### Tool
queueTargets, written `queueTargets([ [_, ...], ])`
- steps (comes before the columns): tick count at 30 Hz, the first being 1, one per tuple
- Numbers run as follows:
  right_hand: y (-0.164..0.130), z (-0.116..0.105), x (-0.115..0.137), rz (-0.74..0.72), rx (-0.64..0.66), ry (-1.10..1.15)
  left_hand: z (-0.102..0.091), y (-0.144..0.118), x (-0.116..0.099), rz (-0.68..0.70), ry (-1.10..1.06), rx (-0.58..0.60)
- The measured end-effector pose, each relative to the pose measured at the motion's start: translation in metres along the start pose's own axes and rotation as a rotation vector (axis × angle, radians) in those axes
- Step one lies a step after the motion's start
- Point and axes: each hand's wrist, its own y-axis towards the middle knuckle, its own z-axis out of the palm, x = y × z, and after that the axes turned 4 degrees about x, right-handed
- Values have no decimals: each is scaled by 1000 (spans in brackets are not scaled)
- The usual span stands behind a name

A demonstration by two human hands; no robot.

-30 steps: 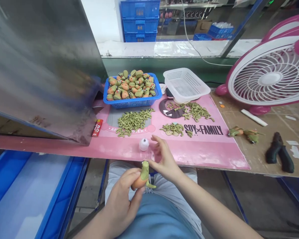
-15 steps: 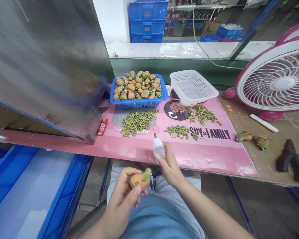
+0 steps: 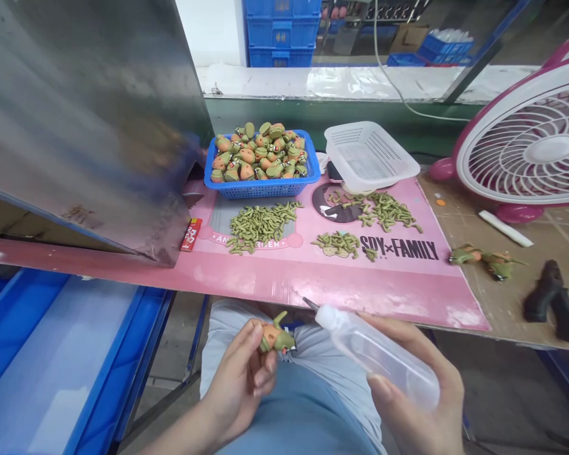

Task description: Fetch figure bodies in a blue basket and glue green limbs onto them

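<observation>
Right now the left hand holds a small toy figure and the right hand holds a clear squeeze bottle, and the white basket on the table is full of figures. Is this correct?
Not quite: the head view shows the white basket empty. The figures fill the blue basket. The left hand does hold the toy figure, and the right hand the squeeze bottle.

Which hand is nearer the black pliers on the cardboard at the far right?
Right. The right hand, holding the squeeze bottle, sits below and left of the black pliers. The left hand, holding the toy figure, is much farther left.

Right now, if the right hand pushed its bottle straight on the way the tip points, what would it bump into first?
Probably the toy in the left hand. The right hand aims the bottle up-left, its tip close to the toy, though depth is unclear.
</observation>
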Motion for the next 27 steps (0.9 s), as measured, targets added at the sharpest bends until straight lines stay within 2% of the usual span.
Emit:
queueTargets([
  [5, 0, 3, 2, -50, 9, -56, 2, 0, 0, -25, 24, 1],
  [9, -3, 2, 1, -217, -18, -127, 3, 0, 2, -14, 53, 25],
  [13, -6, 3, 2, -368, 38, -167, 2, -2, 3, -6, 102, 59],
  [17, -7, 5, 3, -391, 90, -131, 3, -3, 3, 1, 130, 66],
  [27, -4, 7, 5, -387, 111, -109, 3, -5, 2, -3, 152, 64],
])
